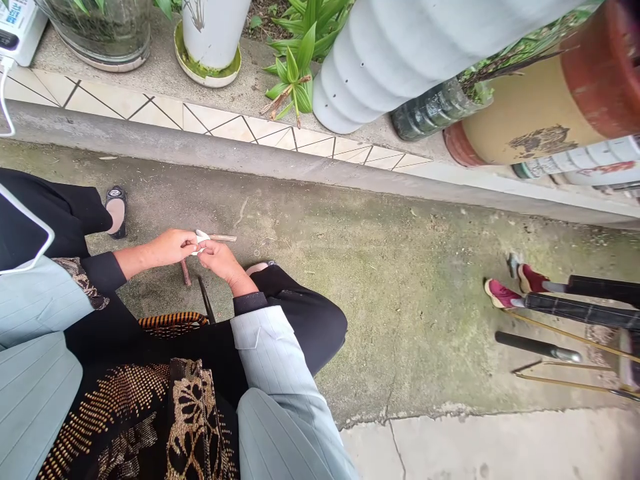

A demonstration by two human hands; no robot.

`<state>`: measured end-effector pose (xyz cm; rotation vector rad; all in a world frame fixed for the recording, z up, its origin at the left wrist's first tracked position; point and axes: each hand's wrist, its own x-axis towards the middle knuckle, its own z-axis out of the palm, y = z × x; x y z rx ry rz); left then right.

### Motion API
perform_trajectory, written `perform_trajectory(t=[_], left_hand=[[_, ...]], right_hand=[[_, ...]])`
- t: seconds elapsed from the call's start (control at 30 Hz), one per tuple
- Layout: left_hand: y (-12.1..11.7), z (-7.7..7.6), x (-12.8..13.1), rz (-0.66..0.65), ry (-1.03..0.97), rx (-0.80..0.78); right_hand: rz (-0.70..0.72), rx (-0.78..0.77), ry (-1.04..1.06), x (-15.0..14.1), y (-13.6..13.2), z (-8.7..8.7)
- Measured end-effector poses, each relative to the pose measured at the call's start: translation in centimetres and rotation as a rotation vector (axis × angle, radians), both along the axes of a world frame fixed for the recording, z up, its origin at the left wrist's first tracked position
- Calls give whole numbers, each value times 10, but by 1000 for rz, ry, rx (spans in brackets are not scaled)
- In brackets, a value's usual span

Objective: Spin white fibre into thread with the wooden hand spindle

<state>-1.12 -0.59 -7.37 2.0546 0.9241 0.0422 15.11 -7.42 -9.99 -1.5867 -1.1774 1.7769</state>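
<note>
My left hand (171,247) and my right hand (219,260) meet in front of my knees, both pinching a small white scrap of paper or cloth (201,242). A thin wooden stick (223,237) sticks out to the right of the scrap. Below my left hand, a reddish-brown stick (185,272) points down towards the ground; whether it joins the first stick is hidden by my fingers. A dark rod (206,300) lies close under my right wrist. My black trousers and a black slip-on shoe (117,212) are around my hands.
Mossy concrete ground (380,267) stretches ahead to a tiled kerb (225,123) with potted plants and a white ribbed pot (370,67). At right stand another person's legs in red shoes (515,287), beside a black metal-tipped rod (537,347) and thin yellow rods (565,367).
</note>
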Motion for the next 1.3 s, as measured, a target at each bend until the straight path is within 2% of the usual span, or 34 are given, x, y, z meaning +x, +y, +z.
perform_trajectory(t=[0.1, 0.2, 0.37, 0.5, 0.67, 0.8, 1.0, 1.17, 1.3], left_hand=[[1, 2, -4, -201, -95, 162], [2, 5, -8, -315, -146, 218], [7, 8, -13, -412, -170, 273], [7, 12, -14, -461, -179, 260], [6, 22, -12, -519, -114, 278], [3, 25, -9, -522, -32, 262], [-8, 18, -3, -416, 153, 287], [-13, 18, 3, -360, 272, 330], [-15, 19, 5, -296, 275, 470]], right_hand=[[162, -24, 131, 5, -1, 5], [245, -75, 319, 9, -1, 14], [129, -169, 449, 7, -2, 17], [86, -205, 414, 3, -2, 16], [85, -251, 335, 0, -1, 28], [88, -243, 220, -3, 0, 29], [47, -170, -159, -10, 0, 20], [6, -198, -143, -10, 3, 23], [-94, -179, -115, -10, 4, 24]])
